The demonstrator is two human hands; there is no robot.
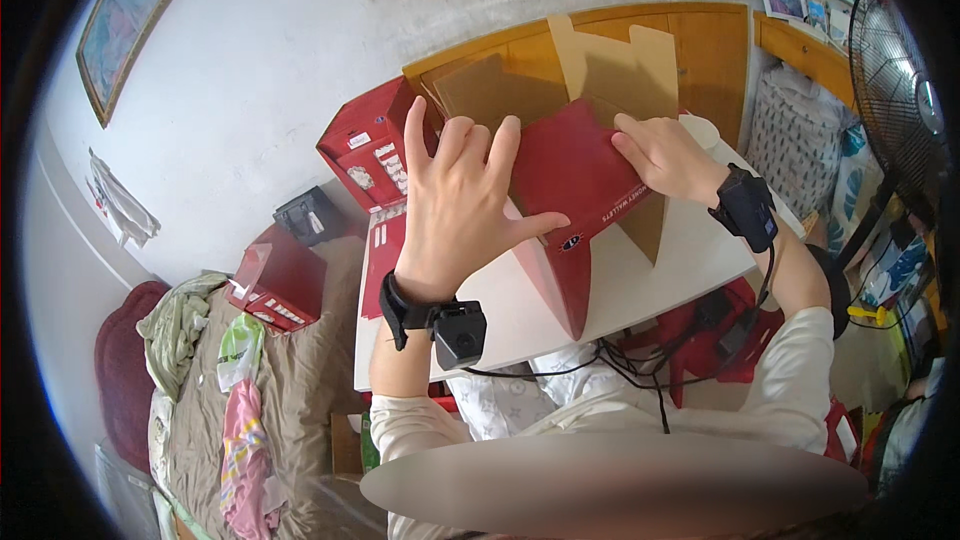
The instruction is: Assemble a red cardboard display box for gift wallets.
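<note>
A partly folded red cardboard box (572, 168) stands above the white table (625, 308), with plain brown flaps (618, 62) opened out on its far side. A pointed red flap hangs down at its near left corner. My right hand (668, 158) pinches the box's right edge, thumb on the red face and fingers curled behind it. At the left edge is my left hand (455, 202), its fingers spread apart. Its thumb stretches onto the front corner of the red panel. Whether its other fingertips touch the box, I cannot tell.
Another red box (378, 148) stands at the table's far left, beside flat red cardboard (383, 255). A third red box (283, 278) sits on the bed (305, 380). To the right is a black fan (900, 70). Black cables (640, 365) hang near my lap.
</note>
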